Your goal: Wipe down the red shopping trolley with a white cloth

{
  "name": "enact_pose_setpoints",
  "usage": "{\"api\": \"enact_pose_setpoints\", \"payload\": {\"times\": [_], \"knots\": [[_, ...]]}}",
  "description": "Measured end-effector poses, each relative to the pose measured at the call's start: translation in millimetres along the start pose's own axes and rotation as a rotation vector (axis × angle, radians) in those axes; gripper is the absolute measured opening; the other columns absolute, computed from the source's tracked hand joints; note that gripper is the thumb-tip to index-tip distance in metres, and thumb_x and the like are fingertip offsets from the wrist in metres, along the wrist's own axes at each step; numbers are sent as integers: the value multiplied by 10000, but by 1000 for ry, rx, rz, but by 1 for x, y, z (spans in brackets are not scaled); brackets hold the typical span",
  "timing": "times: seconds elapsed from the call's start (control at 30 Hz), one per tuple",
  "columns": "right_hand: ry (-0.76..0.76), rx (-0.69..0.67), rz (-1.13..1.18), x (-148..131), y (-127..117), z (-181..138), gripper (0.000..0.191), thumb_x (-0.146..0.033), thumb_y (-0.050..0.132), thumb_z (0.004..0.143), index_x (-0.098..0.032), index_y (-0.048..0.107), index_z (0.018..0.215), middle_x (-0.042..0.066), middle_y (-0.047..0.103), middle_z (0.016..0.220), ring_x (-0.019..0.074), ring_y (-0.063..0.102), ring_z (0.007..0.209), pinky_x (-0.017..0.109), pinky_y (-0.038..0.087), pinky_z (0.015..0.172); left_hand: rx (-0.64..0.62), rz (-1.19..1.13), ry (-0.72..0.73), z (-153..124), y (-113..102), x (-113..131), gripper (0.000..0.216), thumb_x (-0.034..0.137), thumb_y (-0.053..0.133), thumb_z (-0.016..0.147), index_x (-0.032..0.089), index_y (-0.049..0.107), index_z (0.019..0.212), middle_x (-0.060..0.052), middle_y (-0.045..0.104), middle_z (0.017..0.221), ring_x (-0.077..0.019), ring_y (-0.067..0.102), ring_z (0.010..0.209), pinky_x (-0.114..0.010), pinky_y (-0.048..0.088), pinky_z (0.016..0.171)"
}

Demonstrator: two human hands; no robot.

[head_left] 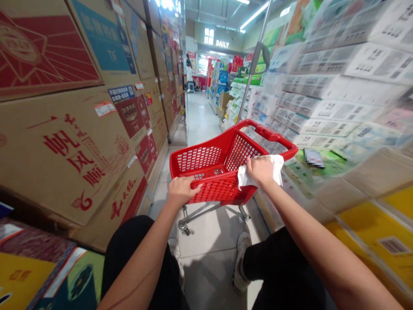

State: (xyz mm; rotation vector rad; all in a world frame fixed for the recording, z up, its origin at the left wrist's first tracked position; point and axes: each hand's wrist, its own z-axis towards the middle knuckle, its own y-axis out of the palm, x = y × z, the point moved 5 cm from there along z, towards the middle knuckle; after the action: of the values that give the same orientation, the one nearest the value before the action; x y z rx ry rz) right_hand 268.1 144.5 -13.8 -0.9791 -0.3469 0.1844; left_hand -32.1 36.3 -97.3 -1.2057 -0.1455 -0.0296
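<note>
A red plastic shopping basket on wheels (213,161) stands on the aisle floor in front of me. My left hand (181,190) is closed on the basket's near rim, gripping it. My right hand (262,171) is closed on a white cloth (276,168) and presses it against the basket's right rim. The basket's red handle (269,134) arches over its far right side. My knees, in black trousers, show below both arms.
Stacked cardboard cartons (71,142) line the left of the aisle. Shelves of packaged goods (338,86) line the right, blurred. A metal pole (254,64) rises behind the basket. The grey tiled floor (200,116) runs ahead toward a lit shop area.
</note>
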Motion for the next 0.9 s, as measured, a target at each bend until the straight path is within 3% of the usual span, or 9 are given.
{"api": "enact_pose_setpoints", "payload": {"times": [0.07,0.23,0.33,0.43,0.6,0.7,0.8,0.9], "knots": [[-9,2,52,-39,5,-5,547,-372,338,1046,-134,727,745,154,739,782,239,634,760,370,310,763,7,-17,28,-1,2,7,559,703,439,892,229,724,971,-96,754,921,-261,691,883,-350,441,772],[-122,35,293,-166,9,-23,425,-330,388,1036,-180,700,790,98,755,820,217,639,788,366,317,794,3,-33,87,2,6,13,355,524,539,901,216,712,943,-90,761,947,-252,692,888,-357,428,788],[-211,18,350,-197,8,-25,401,-354,381,1044,-194,685,837,73,751,842,205,636,798,354,313,796,-10,-29,102,5,6,6,299,461,530,914,219,705,931,-88,761,942,-247,692,887,-354,417,780],[-290,-27,298,-169,11,-21,416,-416,380,1042,-189,687,876,73,743,843,204,626,786,345,307,769,-33,13,126,7,6,-5,348,526,519,920,219,682,902,-75,757,923,-249,688,854,-352,402,745],[-149,-49,76,-44,11,-7,439,-412,399,1016,-152,707,842,122,734,820,235,612,811,354,301,774,-21,35,113,5,6,-17,584,742,413,898,220,675,896,-92,745,887,-255,678,831,-344,387,712],[-63,5,19,-1,4,-2,420,-370,402,1008,-146,714,838,137,739,849,242,614,826,360,304,790,4,38,92,0,8,-15,587,747,418,894,225,686,913,-97,743,893,-253,673,831,-339,386,710],[58,37,45,-18,2,-6,406,-331,408,999,-155,717,802,133,731,818,237,615,793,363,308,794,69,33,111,-5,10,-6,556,710,440,908,215,691,879,-103,740,865,-249,672,819,-343,390,731],[48,8,171,-90,6,-18,395,-329,428,995,-173,701,756,113,719,768,224,612,761,358,314,793,123,25,147,-8,12,3,480,636,485,921,207,692,862,-100,736,829,-250,674,806,-350,383,729]]}}
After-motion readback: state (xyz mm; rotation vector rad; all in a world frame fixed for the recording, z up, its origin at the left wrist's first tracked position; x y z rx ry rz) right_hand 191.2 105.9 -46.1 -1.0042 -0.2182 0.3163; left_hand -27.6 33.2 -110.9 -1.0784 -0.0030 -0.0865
